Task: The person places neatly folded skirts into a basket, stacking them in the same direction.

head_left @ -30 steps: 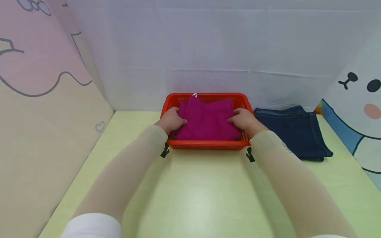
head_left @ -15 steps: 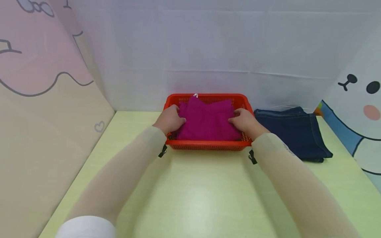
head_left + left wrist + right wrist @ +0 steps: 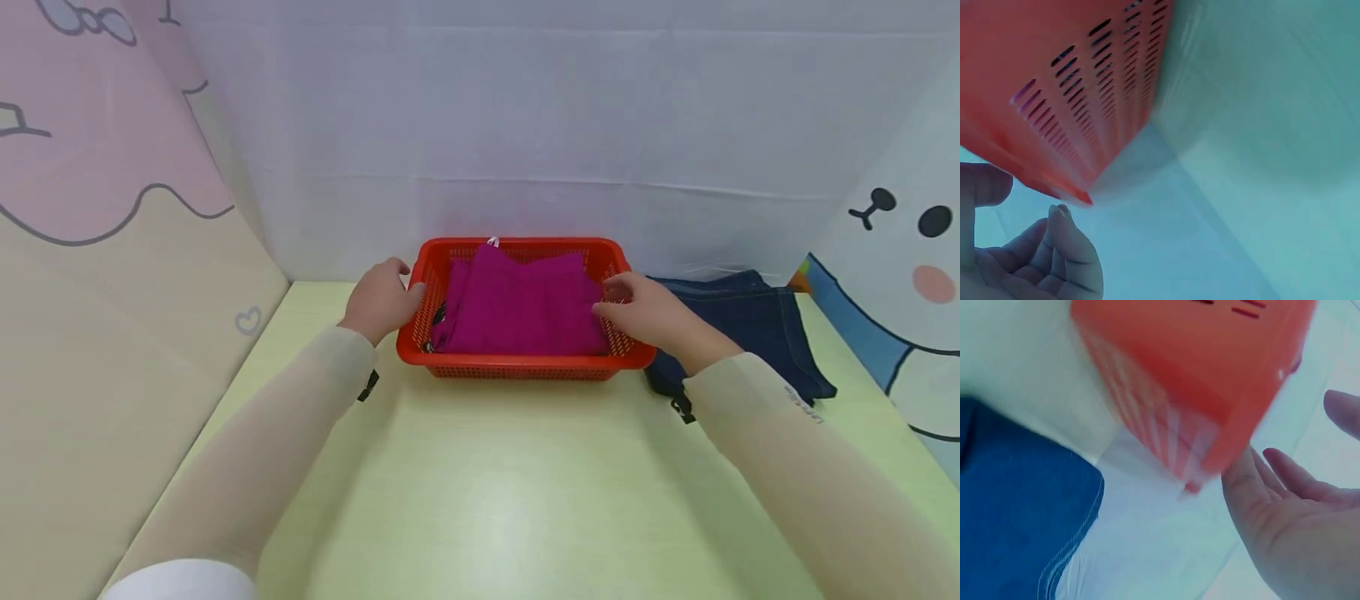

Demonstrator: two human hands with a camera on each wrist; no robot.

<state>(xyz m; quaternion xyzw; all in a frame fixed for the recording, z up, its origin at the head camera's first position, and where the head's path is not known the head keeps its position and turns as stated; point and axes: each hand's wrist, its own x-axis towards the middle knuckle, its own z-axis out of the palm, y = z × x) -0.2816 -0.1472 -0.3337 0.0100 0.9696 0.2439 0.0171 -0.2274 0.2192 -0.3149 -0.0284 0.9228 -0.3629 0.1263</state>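
A red plastic basket (image 3: 525,362) with slotted sides stands against the back wall. Folded magenta cloth (image 3: 525,308) lies inside it, with a small white loop at its top edge. My left hand (image 3: 381,298) is just outside the left rim, thumb by the rim and fingers loosely bent, holding nothing. Over the right rim reaches my right hand (image 3: 648,315), its fingers relaxed and apart from the cloth. In the left wrist view, the left thumb and fingers (image 3: 1075,256) are spread below the rim. The right wrist view has the right hand (image 3: 1297,519) beside the basket's corner, also holding nothing.
Folded dark blue jeans (image 3: 765,325) lie on the pale table (image 3: 495,483) right of the basket, partly behind the right forearm. A white sheet (image 3: 540,108) hangs behind, and printed cartoon panels (image 3: 112,333) stand at both sides.
Both hands have drawn away from the cloth's sides, the left out past the left rim, the right outward over the right rim. Basket and cloth stay in place.
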